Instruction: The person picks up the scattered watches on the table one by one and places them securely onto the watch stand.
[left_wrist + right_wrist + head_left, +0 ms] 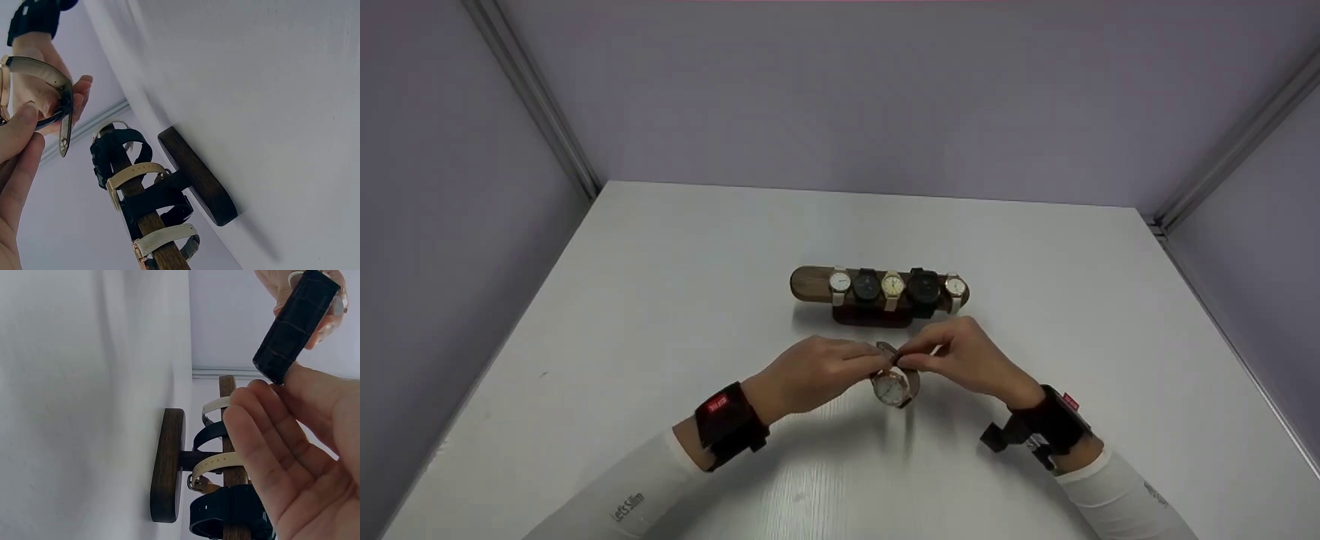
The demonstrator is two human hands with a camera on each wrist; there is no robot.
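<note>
Head view, centre of frame: both hands meet just above the white bench, sharing one watch. Left hand — fingers curled, thumb and fingertips pinching the strap at the watch's upper left. Right hand — fingers bent, pinching the strap end from the right. The watch has a pale round face with a gold-toned rim and a dark brown strap; the face hangs below the fingers, turned toward the camera.

Left wrist view: the strap loops between the two hands at upper left, its buckle end hanging free.

Just above the hands in the head view, near but apart — a dark wooden stand on an oval base, with five watches wrapped round its bar: pale, black, pale, black, pale.
</note>
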